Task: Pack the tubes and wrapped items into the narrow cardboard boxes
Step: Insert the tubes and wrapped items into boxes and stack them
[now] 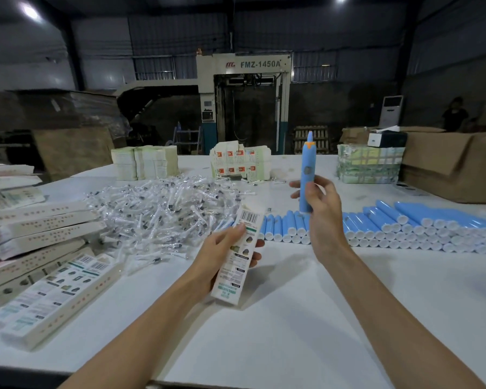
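Fingers of the right hand [320, 214] curl round the lower half of a blue tube [307, 164], holding it upright with its orange-collared tip pointing up, above the surface [292, 310]. Fingers of the left hand [225, 248] wrap a narrow cardboard box [240, 256] at mid-length, thumb on the printed face near the barcode, the box tilted with its far end raised toward the tube. Whether that far end is open cannot be told. The step in hand is judged to be loading the tube into the box. To do it well, the tube should be turned to lie along the box's long axis, its flat base led into the mouth, and the left grip kept light enough that the walls are not squeezed shut. Behind the hands, rows of blue tubes [404, 226] lie side by side on the right. A heap of clear-wrapped items [163, 209] lies left of centre, within reach for the second insert. Printed boxes [40, 248] are stacked at far left, and bundles of flat carton blanks [145, 162] stand at the back edge.
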{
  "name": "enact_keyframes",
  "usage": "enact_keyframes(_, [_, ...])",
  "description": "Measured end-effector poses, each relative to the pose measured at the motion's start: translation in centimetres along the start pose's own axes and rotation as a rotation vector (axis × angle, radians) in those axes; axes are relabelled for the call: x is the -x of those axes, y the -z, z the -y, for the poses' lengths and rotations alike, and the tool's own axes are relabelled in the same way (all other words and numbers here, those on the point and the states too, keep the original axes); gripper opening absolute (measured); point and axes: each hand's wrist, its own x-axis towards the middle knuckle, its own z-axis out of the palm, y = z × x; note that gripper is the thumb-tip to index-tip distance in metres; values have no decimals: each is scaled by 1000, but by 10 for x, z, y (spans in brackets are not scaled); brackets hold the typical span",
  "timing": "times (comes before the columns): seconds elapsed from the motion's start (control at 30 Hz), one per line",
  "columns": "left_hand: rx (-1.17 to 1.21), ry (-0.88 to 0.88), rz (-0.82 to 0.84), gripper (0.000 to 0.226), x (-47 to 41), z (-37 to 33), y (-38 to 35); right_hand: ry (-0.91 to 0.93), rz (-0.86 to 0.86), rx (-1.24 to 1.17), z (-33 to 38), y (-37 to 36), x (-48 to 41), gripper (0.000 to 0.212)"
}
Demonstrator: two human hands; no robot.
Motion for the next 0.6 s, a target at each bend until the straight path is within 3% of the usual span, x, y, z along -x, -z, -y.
enact_keyframes(0.13, [-39,1,60,34,2,-2,-5,-25,94,-359,11,-10,5,40])
enact_keyframes(0.23, [-67,7,99,39,1,0,-6,-3,153,-456,17,-11,3,54])
enact_keyframes(0.47, [-93,7,142,45,-2,4,-4,-77,106,-48,9,-20,8,50])
enact_keyframes(0.6, [-96,-8,119,46,-1,3,-4,-43,163,113,3,-14,5,78])
